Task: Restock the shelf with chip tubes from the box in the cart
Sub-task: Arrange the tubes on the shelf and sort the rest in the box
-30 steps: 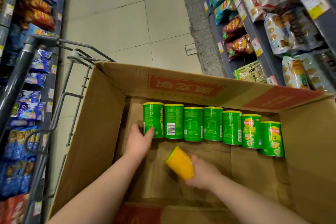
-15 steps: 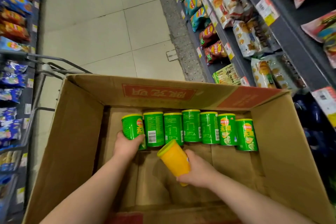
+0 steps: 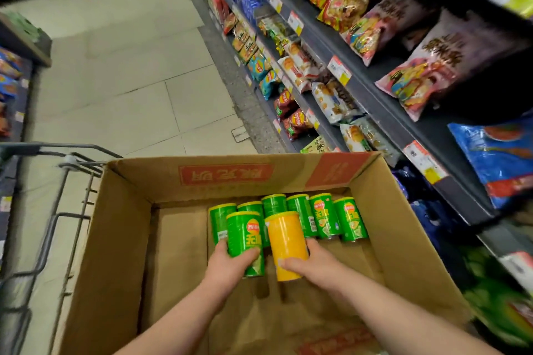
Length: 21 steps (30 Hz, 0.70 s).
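Grey metal cart frame at far left, blurred snack packs on racks beyond it. Pale tiled floor runs up the aisle. Brown cardboard box sits in the cart, flaps open, red print on the far flap, bare cardboard on the left of its bottom.

Left hand is inside the box, fingers and thumb wrapped round a green chip tube. That tube is upright and nearer the camera than the row; can't tell if it is off the box bottom. Just beside it is a yellow chip tube, roughly upright, gripped low down by the right hand, thumb across the front, fingers round the far side.

Behind both, a row of green tubes stands against the far wall of the box, right half. Six show, the left ones partly hidden by the held tubes.

Right of the cart is a dark shelf, several tiers, packed with snack bags, price tags on the edges.
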Each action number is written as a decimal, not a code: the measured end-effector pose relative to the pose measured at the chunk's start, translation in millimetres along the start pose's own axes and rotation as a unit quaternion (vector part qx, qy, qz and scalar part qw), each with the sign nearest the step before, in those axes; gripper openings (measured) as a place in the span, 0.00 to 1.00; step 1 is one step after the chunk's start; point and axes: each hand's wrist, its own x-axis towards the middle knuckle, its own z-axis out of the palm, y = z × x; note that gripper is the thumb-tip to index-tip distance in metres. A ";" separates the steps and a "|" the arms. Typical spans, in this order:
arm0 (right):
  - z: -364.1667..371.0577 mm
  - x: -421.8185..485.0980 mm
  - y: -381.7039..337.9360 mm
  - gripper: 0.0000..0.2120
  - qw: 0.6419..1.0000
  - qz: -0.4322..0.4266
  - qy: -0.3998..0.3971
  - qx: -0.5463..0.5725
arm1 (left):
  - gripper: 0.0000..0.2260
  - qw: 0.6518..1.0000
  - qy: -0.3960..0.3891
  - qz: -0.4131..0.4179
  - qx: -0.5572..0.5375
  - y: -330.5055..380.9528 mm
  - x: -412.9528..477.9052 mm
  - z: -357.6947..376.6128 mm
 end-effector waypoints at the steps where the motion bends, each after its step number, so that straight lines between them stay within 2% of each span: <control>1: -0.1 -7.8 0.3 0.30 1.000 -0.001 0.015 0.006 | 0.24 1.000 -0.013 0.013 0.001 2.3 -4.9 -0.2; 3: 0.6 -24.7 0.0 0.30 0.999 -0.004 0.049 0.020 | 0.24 0.999 -0.033 0.040 0.008 5.2 -16.6 -3.5; 6: 4.7 -50.0 -2.1 0.29 0.995 -0.013 0.095 0.031 | 0.30 0.996 -0.054 0.075 0.016 5.0 -31.5 -11.7; 10: 14.7 -85.8 -13.0 0.28 0.987 -0.037 0.152 0.039 | 0.19 0.988 -0.073 0.135 0.018 5.4 -52.0 -24.5; 12: 21.4 -102.8 -15.8 0.29 0.982 -0.043 0.179 0.042 | 0.18 0.982 -0.090 0.164 0.013 3.3 -60.3 -28.4; 14: 28.8 -118.1 -15.5 0.31 0.977 -0.047 0.200 0.053 | 0.24 0.978 -0.108 0.179 0.008 2.4 -69.5 -31.0; 19: 46.0 -158.0 -6.4 0.31 0.967 -0.046 0.241 0.065 | 0.30 0.968 -0.155 0.198 0.002 -3.1 -92.4 -31.4; 21: 51.0 -172.9 0.7 0.31 0.961 -0.045 0.260 0.081 | 0.39 0.962 -0.175 0.209 0.012 -6.2 -103.0 -28.6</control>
